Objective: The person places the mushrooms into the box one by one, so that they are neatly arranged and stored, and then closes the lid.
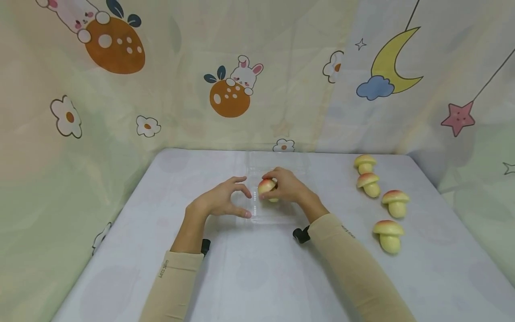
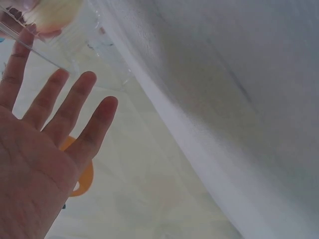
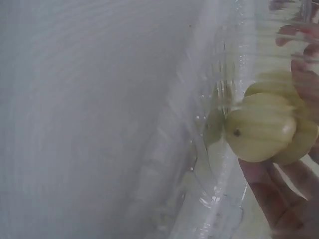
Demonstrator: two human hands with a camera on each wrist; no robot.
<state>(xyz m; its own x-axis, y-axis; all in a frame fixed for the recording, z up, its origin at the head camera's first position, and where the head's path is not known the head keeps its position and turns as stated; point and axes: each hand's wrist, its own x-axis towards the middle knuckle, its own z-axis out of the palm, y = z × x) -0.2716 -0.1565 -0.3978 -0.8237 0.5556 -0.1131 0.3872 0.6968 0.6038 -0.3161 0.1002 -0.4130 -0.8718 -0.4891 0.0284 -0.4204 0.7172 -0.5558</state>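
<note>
My right hand [image 1: 286, 186] grips a toy mushroom [image 1: 265, 186] with a reddish-yellow cap, inside the left part of a clear plastic box [image 1: 281, 218]. Through the transparent wall, the right wrist view shows its pale stem end [image 3: 261, 132] between the fingers. Beside the box's left side is my left hand [image 1: 219, 199], thumb and fingers spread apart and holding nothing. Its fingers reach the clear edge in the left wrist view, where contact is hard to tell; its palm [image 2: 35, 164] faces that camera.
Several more toy mushrooms stand or lie on the right of the white-covered table, among them one at the back [image 1: 365, 164] and one nearest me [image 1: 389, 236]. A patterned curtain [image 1: 181, 89] hangs behind the table's far edge.
</note>
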